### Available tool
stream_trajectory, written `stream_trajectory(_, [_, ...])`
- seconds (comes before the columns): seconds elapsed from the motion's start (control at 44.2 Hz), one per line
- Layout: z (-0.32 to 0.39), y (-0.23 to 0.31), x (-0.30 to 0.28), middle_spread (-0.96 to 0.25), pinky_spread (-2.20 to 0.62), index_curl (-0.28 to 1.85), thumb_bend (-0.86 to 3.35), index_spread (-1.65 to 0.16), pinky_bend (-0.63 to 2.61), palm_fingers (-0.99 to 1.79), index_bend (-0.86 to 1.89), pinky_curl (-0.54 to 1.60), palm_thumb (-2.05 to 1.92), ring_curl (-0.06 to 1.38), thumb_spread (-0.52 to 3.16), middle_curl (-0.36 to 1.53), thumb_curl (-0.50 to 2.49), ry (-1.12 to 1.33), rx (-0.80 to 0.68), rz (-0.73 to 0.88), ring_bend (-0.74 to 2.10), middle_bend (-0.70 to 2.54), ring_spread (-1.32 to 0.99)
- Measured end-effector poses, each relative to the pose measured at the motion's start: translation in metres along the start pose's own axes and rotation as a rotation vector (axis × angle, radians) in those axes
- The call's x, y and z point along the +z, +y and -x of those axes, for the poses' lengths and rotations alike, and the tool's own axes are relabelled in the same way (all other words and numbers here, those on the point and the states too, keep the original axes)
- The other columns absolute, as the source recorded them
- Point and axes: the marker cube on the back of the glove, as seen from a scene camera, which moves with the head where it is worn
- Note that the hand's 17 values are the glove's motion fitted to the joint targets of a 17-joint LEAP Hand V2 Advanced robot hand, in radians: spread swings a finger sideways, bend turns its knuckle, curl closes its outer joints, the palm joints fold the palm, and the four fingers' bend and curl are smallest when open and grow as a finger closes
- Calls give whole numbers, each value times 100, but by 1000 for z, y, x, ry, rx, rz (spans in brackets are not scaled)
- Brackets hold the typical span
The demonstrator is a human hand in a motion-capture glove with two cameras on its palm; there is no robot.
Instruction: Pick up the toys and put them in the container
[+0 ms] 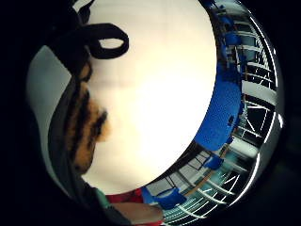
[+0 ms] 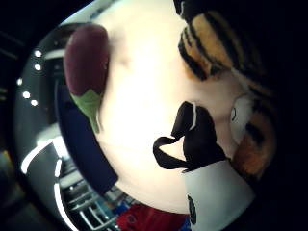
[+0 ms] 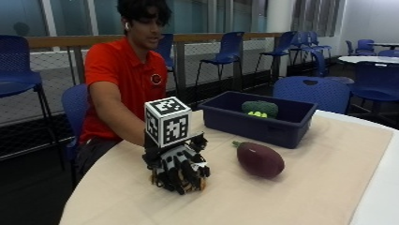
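Room: I see a hall with blue chairs (image 3: 228, 47) along a railed glass wall. Surface: a round table (image 3: 324, 197) under a beige cloth.

Item 1, right hand (image 3: 178, 171): gloved in black, lowered to the cloth at the near side of the table, fingers curled downward. In the outside view I read orange showing between the fingertips. The thumb-side palm view shows a striped orange-and-black tiger toy (image 2: 226, 53) pressed close against the palm, with a white muzzle patch; the little-finger-side view shows the same striped plush along the hand's edge. I log the hand as closed round the tiger toy, which sits on the cloth beneath it.

Item 2, eggplant toy (image 3: 259, 159): dark purple with a green stem, lying on the cloth just beside the hand, between it and the bin. It is apart from the hand.

Item 3, container (image 3: 237, 123): dark blue rectangular bin, on the cloth beyond the eggplant toy, near the far edge.

Item 4, green toy (image 3: 260, 108): inside the container, with pale yellow-green marks on it; I cannot tell its kind.
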Motion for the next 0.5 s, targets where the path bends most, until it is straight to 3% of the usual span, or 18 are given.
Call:
stream_trajectory(0.068, [1, 1, 0, -10, -13, 24, 8, -40, 109, 20, 29, 32, 23, 41, 134, 21, 35, 11, -11, -65, 77, 23, -16])
stream_trajectory(0.091, [2, 2, 0, -12, -19, 24, 10, -40, 112, 36, 29, 33, 27, 42, 136, 22, 36, 16, -15, -88, 81, 25, -19])
stream_trajectory(0.272, [9, 8, -9, -24, -36, 24, 17, -40, 114, 85, 20, 33, 44, 43, 133, 28, 44, 122, -46, -164, 93, 37, -32])
stream_trajectory(0.498, [41, 38, -51, -34, -41, 26, 15, -40, 109, 105, 16, 36, 55, 49, 115, 34, 53, 55, -100, -128, 104, 44, -40])
